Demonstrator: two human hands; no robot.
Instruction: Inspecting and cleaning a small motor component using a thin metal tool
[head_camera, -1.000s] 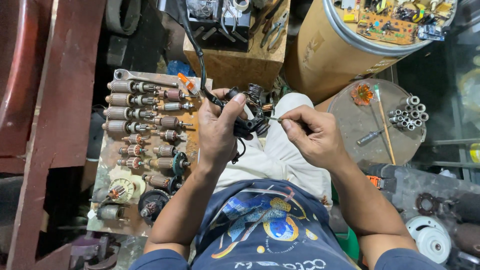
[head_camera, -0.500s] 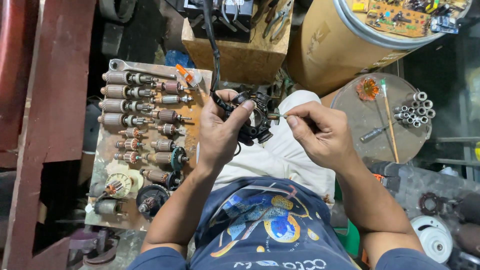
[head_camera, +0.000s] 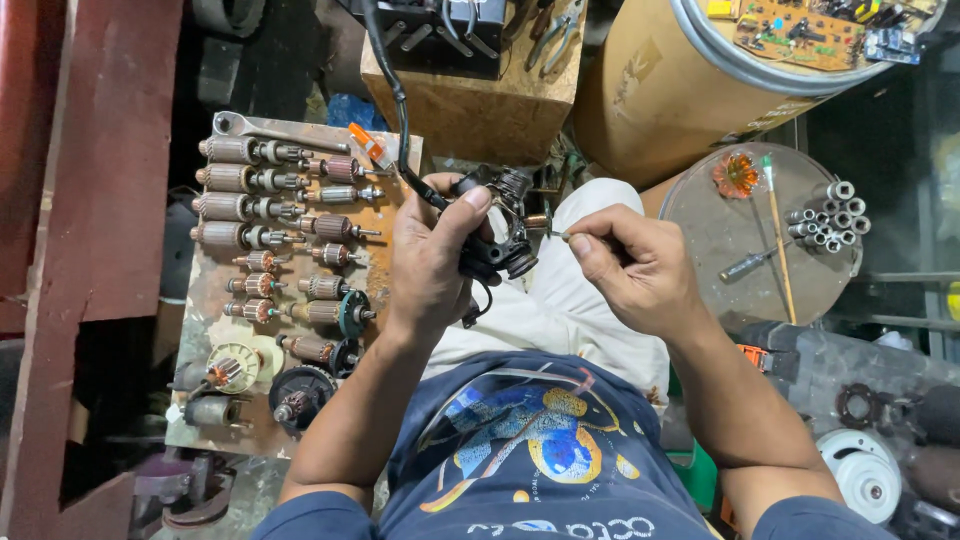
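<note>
Head view: I judge the thin tool (head_camera: 553, 234) may slip off the black motor part (head_camera: 497, 225), held above the lap right of the rusty board (head_camera: 385, 275), since my right hand (head_camera: 635, 270) only pinches it while my left hand (head_camera: 432, 262) wraps closed around the part.
</note>
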